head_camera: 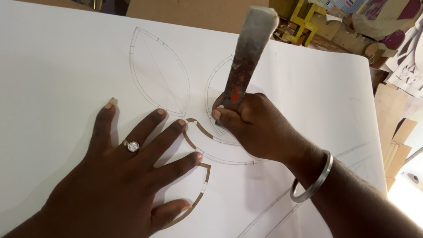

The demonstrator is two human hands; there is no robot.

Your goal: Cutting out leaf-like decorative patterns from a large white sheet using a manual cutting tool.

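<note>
A large white sheet (57, 57) with pencilled leaf shapes lies flat over brown board. My left hand (128, 176), with a ring on one finger, presses flat on the sheet, fingers spread beside thin cut-out strips (194, 132) that show brown underneath. My right hand (251, 125), a metal bangle on its wrist, is closed around a cutting tool with a long worn grey handle (249, 48) that stands nearly upright. Its tip meets the sheet at a curved leaf outline (211, 88) and is hidden by my fingers.
Beyond the sheet's right edge lie brown board offcuts (394, 132), white cut paper shapes (412, 70) and a yellow angular piece (304, 20). Brown board (189, 11) shows past the sheet's far edge.
</note>
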